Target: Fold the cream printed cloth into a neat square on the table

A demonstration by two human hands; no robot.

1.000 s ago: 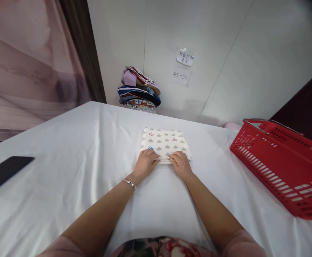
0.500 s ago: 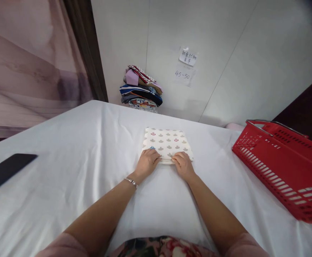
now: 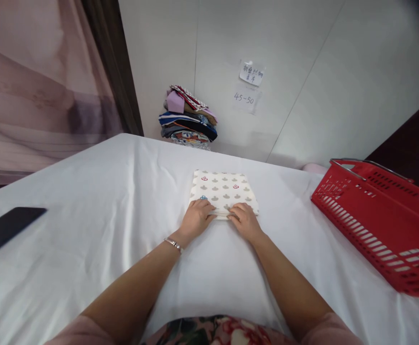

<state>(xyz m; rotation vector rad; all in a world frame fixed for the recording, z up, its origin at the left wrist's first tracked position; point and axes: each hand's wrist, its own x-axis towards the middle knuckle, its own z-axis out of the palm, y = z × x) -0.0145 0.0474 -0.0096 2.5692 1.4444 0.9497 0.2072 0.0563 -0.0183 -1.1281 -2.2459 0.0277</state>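
A folded cream cloth printed with small grey, red and blue shapes lies flat in the middle of the white-covered table. My left hand, with a thin bracelet at the wrist, pinches the cloth's near edge at its left side. My right hand pinches the same near edge just to the right. Both hands have their fingers curled closed over the layered edge, almost touching each other.
A red plastic basket stands at the right of the table. A dark flat phone lies at the left edge. A pile of folded clothes sits against the white wall behind the table, beneath paper notes.
Nothing has visibly moved; both hands stay on the cloth's near edge, and only the camera view has shifted slightly.
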